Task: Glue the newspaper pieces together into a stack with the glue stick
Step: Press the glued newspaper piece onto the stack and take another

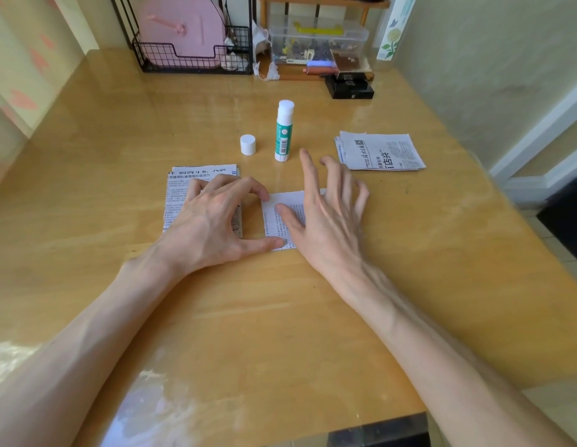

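Observation:
A green-and-white glue stick (pixel 283 133) stands uncapped and upright in the middle of the table, its white cap (pixel 247 144) just to its left. A single newspaper piece (pixel 282 221) lies flat near me. My left hand (pixel 213 224) touches the piece's left edge with thumb and forefinger while resting over a glued newspaper stack (pixel 196 185). My right hand (pixel 325 214) lies over the piece's right part with fingers spread, thumb pressing on the print. A pile of loose newspaper pieces (pixel 380 151) sits at the right.
At the back stand a black wire rack (pixel 193 56) with a pink item, a clear plastic box (pixel 316 40) on a wooden shelf, and small black boxes (pixel 350 87). The wooden table (pixel 280 317) ends at the right and front.

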